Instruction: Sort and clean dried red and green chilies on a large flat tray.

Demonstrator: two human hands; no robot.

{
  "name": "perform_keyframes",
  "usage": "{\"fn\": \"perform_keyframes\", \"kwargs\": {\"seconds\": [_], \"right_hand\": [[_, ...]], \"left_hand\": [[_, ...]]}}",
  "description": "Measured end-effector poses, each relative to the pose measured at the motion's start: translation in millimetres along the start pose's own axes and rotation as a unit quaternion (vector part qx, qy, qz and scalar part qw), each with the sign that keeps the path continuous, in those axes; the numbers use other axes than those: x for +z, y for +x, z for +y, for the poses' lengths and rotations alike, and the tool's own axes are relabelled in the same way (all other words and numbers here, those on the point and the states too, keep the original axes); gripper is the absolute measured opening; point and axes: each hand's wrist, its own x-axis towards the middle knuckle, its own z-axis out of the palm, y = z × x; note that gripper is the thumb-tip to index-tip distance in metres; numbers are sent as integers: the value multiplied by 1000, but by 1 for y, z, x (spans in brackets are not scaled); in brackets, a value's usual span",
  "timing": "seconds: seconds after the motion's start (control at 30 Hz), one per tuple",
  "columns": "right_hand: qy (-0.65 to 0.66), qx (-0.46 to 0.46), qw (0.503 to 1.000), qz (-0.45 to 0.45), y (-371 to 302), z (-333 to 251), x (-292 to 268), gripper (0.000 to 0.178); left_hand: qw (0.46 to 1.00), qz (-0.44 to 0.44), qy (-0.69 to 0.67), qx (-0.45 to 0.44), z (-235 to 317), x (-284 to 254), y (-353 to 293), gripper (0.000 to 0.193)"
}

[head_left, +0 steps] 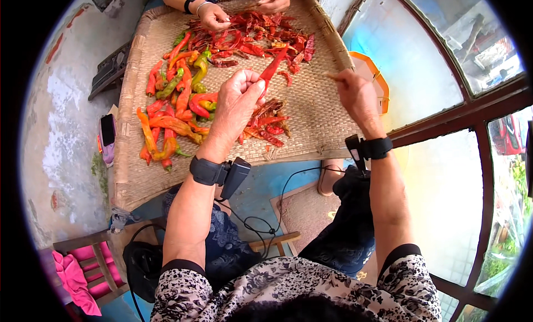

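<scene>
My left hand (236,103) is closed around the lower end of a long red chili pepper (273,67), whose tip points up and to the right. To its right, above the woven tray (313,114), my right hand (358,97) is pinched on a thin tan piece (332,75) that looks like a pepper stem. Just right of my left wrist lies a small heap of dark red peppers (272,125). Fresh red, orange and green peppers (183,92) cover the tray's left side. Wrinkled, dried-looking red peppers (261,31) spread over its far part.
At the tray's far edge, another person's hands (214,17) work over the dried peppers. A phone (107,129) stands by the left wall. Windows (438,194) line the right, with an orange-rimmed object (383,83) beside the tray. A black cable (272,230) loops below.
</scene>
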Motion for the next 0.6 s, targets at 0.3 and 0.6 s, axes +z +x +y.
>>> {"fn": "perform_keyframes", "kwargs": {"seconds": [0.3,0.6], "right_hand": [[-28,-10,996,88,6,27,-14,27],[-85,-100,973,-192,7,-42,72,27]], "left_hand": [[999,29,-1,15,6,-10,7,15],[999,43,-20,16,15,-17,1,16]]}}
